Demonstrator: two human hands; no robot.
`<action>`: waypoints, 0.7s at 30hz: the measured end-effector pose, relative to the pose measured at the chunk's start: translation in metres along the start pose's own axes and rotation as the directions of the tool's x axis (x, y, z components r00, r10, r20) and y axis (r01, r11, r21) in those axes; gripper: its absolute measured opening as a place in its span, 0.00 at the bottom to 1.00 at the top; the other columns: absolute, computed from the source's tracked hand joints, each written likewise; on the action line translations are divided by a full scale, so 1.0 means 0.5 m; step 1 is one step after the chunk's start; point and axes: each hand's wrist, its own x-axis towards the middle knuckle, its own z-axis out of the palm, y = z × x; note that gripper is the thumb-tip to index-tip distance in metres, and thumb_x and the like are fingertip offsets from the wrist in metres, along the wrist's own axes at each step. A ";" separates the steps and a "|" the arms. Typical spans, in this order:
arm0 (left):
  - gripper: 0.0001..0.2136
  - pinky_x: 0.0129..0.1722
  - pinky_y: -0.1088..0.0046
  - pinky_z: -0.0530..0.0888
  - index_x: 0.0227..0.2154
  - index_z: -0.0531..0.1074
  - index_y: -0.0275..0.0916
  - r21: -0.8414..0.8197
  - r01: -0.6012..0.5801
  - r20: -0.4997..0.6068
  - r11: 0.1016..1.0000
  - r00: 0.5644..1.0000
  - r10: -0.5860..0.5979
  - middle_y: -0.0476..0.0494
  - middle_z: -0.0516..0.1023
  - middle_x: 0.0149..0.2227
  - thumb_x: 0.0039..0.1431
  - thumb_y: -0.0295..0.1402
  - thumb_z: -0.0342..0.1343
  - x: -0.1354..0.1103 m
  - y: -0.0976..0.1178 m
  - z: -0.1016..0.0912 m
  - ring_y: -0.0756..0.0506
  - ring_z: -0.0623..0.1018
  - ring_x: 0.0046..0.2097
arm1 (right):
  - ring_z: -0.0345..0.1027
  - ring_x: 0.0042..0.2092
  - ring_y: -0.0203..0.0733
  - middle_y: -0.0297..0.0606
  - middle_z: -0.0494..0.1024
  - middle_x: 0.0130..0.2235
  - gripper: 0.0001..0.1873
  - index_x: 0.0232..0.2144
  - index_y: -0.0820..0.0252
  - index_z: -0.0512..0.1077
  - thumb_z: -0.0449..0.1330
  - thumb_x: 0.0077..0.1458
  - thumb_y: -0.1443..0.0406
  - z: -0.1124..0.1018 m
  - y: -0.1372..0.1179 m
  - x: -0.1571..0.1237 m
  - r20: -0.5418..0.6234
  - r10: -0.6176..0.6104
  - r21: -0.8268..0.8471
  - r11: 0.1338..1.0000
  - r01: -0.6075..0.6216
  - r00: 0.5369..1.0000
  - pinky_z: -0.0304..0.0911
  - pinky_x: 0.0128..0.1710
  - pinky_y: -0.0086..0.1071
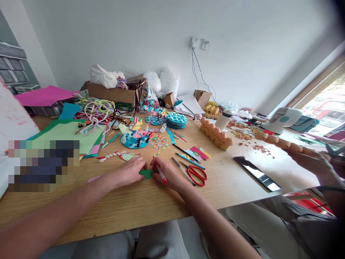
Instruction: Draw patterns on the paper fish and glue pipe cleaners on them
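Looking at the near part of the wooden table (237, 187), I see a small green paper shape (147, 173), flat, matte and wavy-edged, between both hands and touching them. My left hand (132, 171) lies palm down, not clenched, fingers on its left edge. My right hand (171, 177) grips a thin red-and-white pen (161, 173), running far-left to near-right, beside red scissors (198, 174).

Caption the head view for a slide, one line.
Left hand presses a green paper shape to the table; right hand holds a pen, red scissors beside it.
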 end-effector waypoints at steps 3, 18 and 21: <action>0.15 0.50 0.53 0.77 0.53 0.72 0.38 -0.020 0.015 -0.004 1.000 1.000 -0.015 0.39 0.74 0.55 0.68 0.39 0.59 0.003 0.000 0.002 0.39 0.77 0.51 | 0.69 0.35 0.38 0.31 0.76 0.36 0.19 0.38 0.55 0.64 0.60 0.44 0.76 0.005 0.007 -0.002 -0.032 -0.023 0.016 1.000 0.024 0.999 0.61 0.36 0.29; 0.13 0.44 0.59 0.79 0.50 0.72 0.37 -0.302 0.063 -0.129 0.951 0.986 -0.107 0.42 0.77 0.47 0.69 0.38 0.59 0.010 -0.061 -0.003 0.43 0.80 0.44 | 0.71 0.31 0.38 0.31 0.77 0.32 0.11 0.36 0.54 0.66 0.55 0.48 0.71 0.029 0.027 -0.001 -0.305 0.013 0.187 0.981 0.047 0.952 0.64 0.32 0.29; 0.15 0.45 0.58 0.79 0.53 0.71 0.37 -0.300 0.122 -0.151 0.946 0.973 -0.173 0.40 0.76 0.50 0.69 0.39 0.58 0.020 -0.110 -0.037 0.42 0.79 0.46 | 0.73 0.32 0.39 0.33 0.78 0.32 0.11 0.37 0.54 0.66 0.54 0.49 0.70 0.029 0.029 -0.002 -0.373 0.024 0.191 0.980 0.052 0.927 0.66 0.34 0.30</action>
